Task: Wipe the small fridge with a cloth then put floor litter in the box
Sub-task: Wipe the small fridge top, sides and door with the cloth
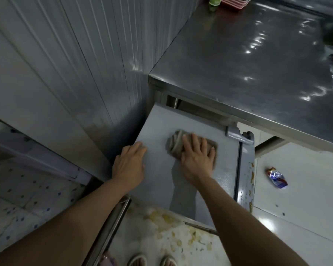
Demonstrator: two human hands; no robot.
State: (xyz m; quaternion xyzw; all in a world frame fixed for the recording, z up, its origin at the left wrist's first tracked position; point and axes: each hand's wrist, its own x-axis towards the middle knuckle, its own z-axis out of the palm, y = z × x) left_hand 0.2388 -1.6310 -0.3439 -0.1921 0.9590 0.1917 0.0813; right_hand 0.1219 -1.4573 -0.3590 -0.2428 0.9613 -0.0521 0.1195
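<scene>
The small grey fridge (200,120) stands below me, its flat top partly under a steel table. A brown-grey folded cloth (174,144) lies on the middle of that top. My right hand (197,157) presses flat on the cloth with fingers spread. My left hand (130,163) rests on the fridge's left edge, fingers over the top, holding nothing. A crumpled blue, white and red wrapper (277,177) lies on the white floor to the right of the fridge. No box is in view.
A steel table (248,64) overhangs the fridge's far side. A ribbed metal wall (65,64) runs along the left. Yellowish stains mark the fridge's front and right side (247,181). A green bottle (214,0) and red trays (234,1) sit at the table's far end.
</scene>
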